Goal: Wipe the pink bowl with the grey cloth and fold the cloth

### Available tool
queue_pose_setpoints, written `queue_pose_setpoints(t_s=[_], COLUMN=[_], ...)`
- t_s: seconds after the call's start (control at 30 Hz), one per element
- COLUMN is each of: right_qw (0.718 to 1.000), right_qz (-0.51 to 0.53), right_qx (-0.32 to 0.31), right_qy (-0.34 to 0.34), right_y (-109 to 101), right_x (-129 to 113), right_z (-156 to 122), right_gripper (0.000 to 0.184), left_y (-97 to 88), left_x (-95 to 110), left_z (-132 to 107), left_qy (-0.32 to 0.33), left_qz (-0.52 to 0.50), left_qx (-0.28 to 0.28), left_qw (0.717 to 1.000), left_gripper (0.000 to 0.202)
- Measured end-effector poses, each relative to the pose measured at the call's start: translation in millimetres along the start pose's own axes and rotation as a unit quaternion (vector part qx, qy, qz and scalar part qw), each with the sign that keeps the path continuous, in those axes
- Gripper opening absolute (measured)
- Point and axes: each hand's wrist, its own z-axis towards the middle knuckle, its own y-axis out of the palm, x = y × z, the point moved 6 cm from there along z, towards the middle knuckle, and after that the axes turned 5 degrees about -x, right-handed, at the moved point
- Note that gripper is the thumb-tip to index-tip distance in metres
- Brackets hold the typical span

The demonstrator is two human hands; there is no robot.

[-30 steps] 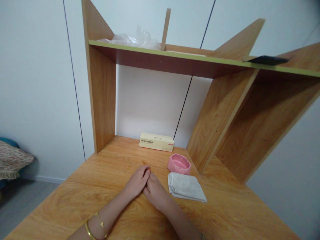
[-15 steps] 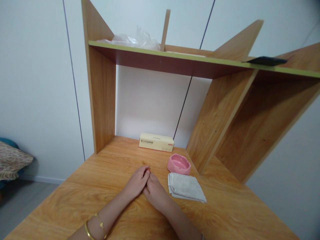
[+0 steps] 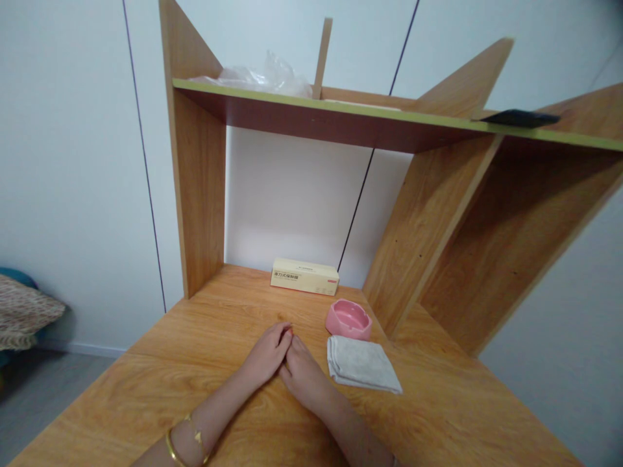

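Both of my hands rest flat on the wooden desk (image 3: 185, 363), palms down, their fingertips meeting. My left hand (image 3: 265, 355) lies a little over the fingers of my right hand (image 3: 304, 373), and neither holds anything. A gold bracelet (image 3: 181, 446) is on my left wrist. Just right of my right hand lies a folded grey cloth (image 3: 363, 373). Behind the cloth sits a pink ashtray-like dish (image 3: 348, 319).
A pale yellow carton (image 3: 304, 277) lies at the back of the desk against the wall. A wooden shelf (image 3: 311, 111) spans overhead, with a crumpled plastic bag (image 3: 263, 74) and a flat black object (image 3: 518, 118) on it. Upright panels flank the desk.
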Motion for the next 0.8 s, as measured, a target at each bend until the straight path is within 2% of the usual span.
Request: queue_pose_setpoints(t_s=[0.8], right_qw=[1.0], right_qz=[-0.005], right_qx=[0.004], right_qy=[-0.005], right_y=[0.1], right_x=[0.3], right_z=[-1.1], right_gripper=[0.056], left_y=[0.3], left_x=[-0.7], left_z=[-0.8], left_qy=[0.001], left_qz=[-0.006], left_qx=[0.007], left_qw=[1.0], left_gripper=[0.038])
